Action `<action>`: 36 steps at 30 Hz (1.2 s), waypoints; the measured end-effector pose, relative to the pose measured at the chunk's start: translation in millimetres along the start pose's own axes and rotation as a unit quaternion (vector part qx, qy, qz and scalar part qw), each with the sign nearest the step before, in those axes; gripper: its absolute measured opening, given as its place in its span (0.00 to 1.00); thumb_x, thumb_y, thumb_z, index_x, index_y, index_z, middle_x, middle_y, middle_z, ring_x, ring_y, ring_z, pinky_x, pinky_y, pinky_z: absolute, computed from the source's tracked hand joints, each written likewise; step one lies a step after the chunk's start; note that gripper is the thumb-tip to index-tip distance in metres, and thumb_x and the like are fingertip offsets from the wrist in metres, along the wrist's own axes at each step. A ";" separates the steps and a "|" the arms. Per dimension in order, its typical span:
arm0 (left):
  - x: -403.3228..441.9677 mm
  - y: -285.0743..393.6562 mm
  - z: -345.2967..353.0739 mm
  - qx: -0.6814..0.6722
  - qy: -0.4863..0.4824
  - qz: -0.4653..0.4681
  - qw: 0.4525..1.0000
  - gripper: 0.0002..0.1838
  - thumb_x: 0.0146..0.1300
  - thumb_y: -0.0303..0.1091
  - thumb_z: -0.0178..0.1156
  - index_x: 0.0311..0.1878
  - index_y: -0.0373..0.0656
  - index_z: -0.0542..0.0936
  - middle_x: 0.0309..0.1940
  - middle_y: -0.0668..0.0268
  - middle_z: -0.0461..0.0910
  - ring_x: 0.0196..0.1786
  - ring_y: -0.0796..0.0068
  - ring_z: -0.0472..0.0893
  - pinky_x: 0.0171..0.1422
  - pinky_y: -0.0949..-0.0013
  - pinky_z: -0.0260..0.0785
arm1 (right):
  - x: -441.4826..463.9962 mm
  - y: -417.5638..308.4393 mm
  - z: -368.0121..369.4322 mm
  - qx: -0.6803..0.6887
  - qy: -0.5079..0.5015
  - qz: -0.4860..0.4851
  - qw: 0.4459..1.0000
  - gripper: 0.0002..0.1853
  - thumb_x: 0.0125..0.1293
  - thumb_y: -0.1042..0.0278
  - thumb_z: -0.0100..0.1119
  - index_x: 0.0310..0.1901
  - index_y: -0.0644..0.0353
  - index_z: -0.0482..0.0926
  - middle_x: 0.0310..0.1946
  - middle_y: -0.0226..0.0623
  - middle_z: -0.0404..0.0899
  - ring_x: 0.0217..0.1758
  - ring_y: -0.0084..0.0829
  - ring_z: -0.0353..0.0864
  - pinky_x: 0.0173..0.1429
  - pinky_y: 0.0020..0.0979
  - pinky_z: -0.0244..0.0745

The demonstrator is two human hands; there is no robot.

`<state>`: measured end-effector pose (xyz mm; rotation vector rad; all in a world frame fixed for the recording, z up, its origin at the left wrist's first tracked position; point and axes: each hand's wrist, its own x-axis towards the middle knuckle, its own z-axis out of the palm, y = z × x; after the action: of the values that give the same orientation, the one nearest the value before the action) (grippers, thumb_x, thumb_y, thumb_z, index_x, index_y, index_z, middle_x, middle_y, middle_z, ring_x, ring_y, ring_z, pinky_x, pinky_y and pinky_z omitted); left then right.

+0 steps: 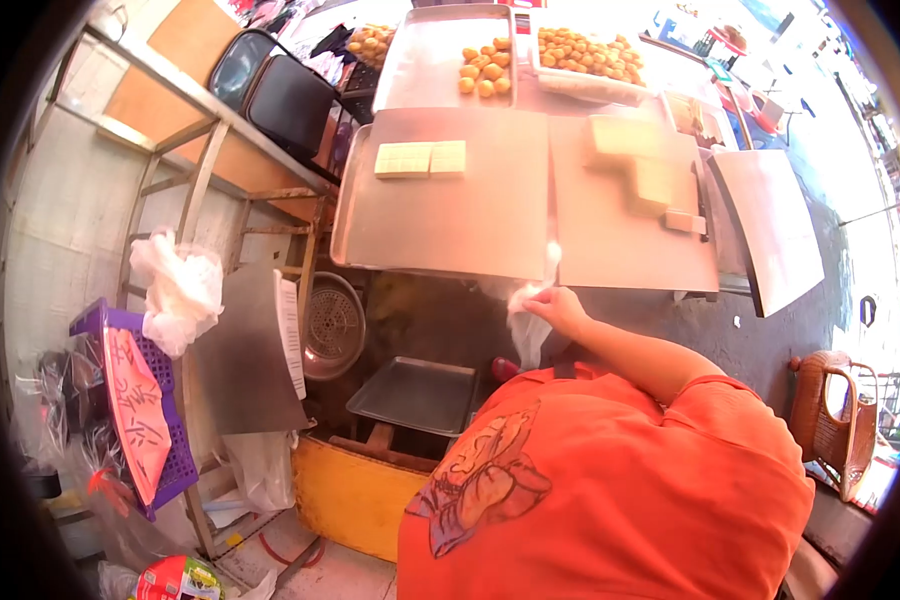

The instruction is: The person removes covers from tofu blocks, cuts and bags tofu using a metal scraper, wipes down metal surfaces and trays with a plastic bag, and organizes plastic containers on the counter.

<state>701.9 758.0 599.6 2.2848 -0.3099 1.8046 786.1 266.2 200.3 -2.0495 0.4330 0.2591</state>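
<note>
My right hand [558, 308] reaches in from the right, its fingers pinched on a thin, clear plastic bag [528, 338] that hangs at the front edge of the table. My left hand is out of view. Beyond the bag lie two flat boards. The left board [450, 225] carries pale yellow blocks [420, 160] in a short row. On the right board [620, 255] rest blurred yellow blocks [650, 185] and a small pinkish block [684, 222].
Round golden pieces fill a white tray [590, 92] at the back; others sit on a metal tray [420, 60]. Below are an empty tray [415, 393], a round perforated pan [332, 325] and a yellow box [355, 495]. A metal rack [202, 180] stands left, a wicker basket [828, 415] right.
</note>
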 end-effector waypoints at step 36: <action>-194.3 397.3 282.9 -0.472 -0.384 -0.621 0.494 0.16 0.41 0.20 0.39 0.32 0.34 0.76 0.32 0.59 0.77 0.36 0.66 0.78 0.44 0.66 0.74 | -51.8 125.4 -194.5 -0.172 0.059 -0.146 0.972 0.39 0.49 0.59 0.66 0.63 0.55 0.59 0.53 0.48 0.67 0.61 0.46 0.62 0.58 0.49 0.58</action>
<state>803.7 301.6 361.0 1.3805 0.2168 -0.2422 688.6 50.5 214.7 -2.4434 0.1578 0.0325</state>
